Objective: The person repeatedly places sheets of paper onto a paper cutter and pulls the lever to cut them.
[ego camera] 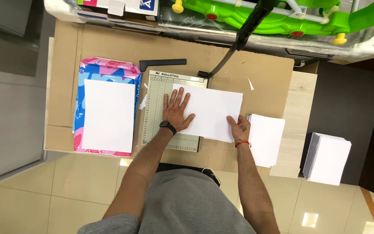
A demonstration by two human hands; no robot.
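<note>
A white sheet of paper [215, 110] lies across the green gridded board of a paper cutter [156, 93], jutting over its right edge. My left hand [176, 110], fingers spread, presses flat on the sheet's left part; a black watch is on that wrist. My right hand [240, 125] rests on the sheet's lower right corner, with a red string on the wrist. The cutter's black blade arm [245, 32] stands raised, slanting up to the right.
A white paper stack [109, 115] sits on a pink and blue wrapper [107, 67] at left. Cut white sheets [265, 138] lie at right, another stack [327, 158] further right. A black ruler bar [163, 64] and a green plastic toy [278, 17] lie beyond.
</note>
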